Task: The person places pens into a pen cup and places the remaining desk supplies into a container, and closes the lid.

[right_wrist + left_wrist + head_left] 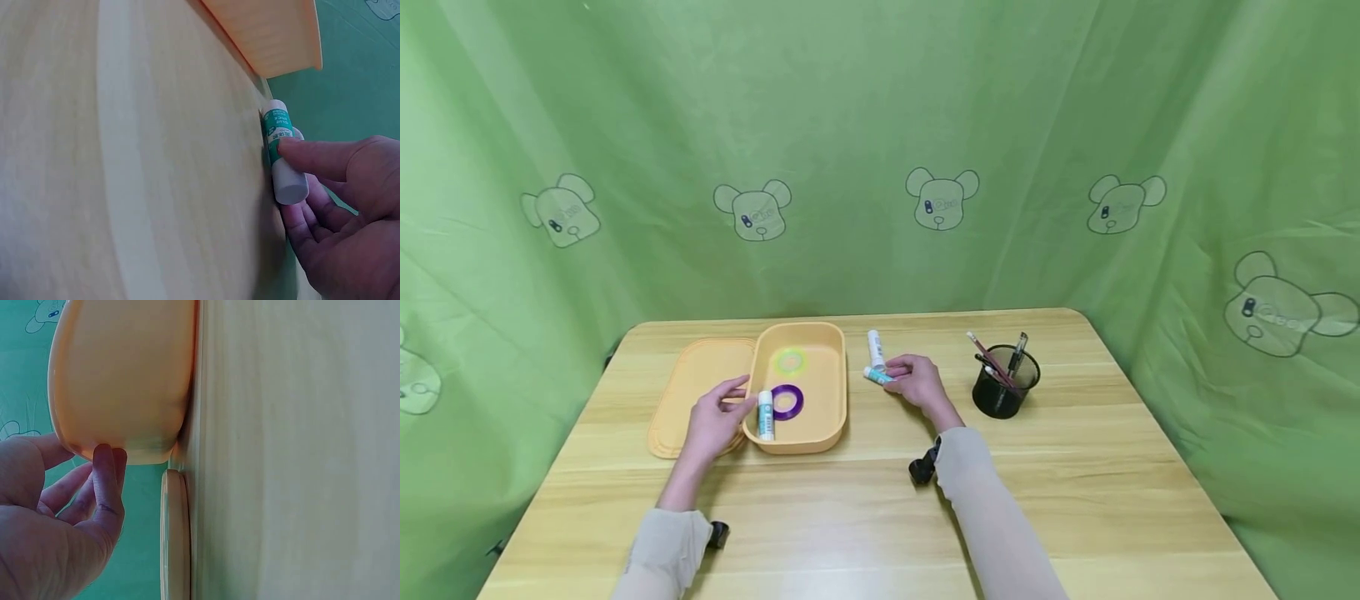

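An orange box stands open on the wooden table, holding a glue stick, a purple tape ring and a pale green tape ring. My left hand hovers at the box's left rim with relaxed fingers; in the left wrist view its fingertips touch the box wall. My right hand pinches a second glue stick lying on the table right of the box; the right wrist view shows thumb and fingers round this stick. A third glue stick lies just behind it.
The box's lid lies flat left of the box, under my left hand. A black mesh cup with several pens stands to the right. Green cloth walls surround the table on three sides.
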